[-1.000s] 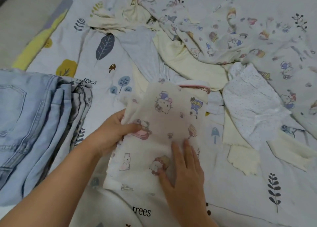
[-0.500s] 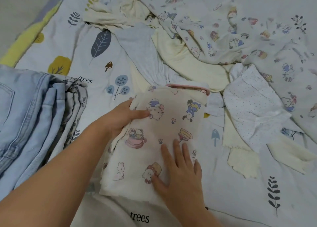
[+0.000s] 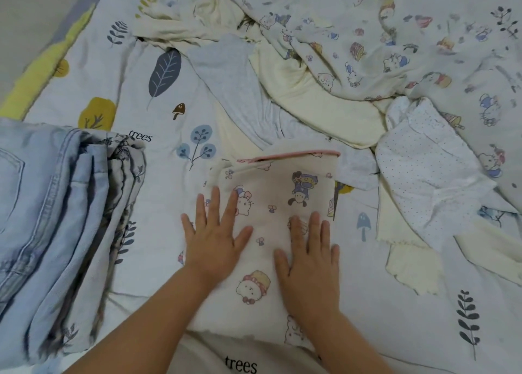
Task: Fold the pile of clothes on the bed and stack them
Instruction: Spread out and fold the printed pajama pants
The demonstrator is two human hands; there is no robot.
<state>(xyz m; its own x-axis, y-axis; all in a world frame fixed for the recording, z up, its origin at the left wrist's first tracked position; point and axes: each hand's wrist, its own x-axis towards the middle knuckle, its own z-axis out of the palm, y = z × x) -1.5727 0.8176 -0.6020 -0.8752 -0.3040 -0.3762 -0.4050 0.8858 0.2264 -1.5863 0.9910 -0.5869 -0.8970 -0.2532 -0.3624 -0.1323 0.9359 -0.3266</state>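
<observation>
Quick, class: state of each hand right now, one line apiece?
Left hand: open, fingers spread, pressing flat on the folded cartoon-print garment.
Right hand: open, flat on the same garment, holding nothing.

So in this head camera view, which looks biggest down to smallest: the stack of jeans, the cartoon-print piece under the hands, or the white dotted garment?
1. Stack of jeans, though nearness to the camera inflates it.
2 and 3. Cartoon-print piece and white dotted garment look too alike to rank.
</observation>
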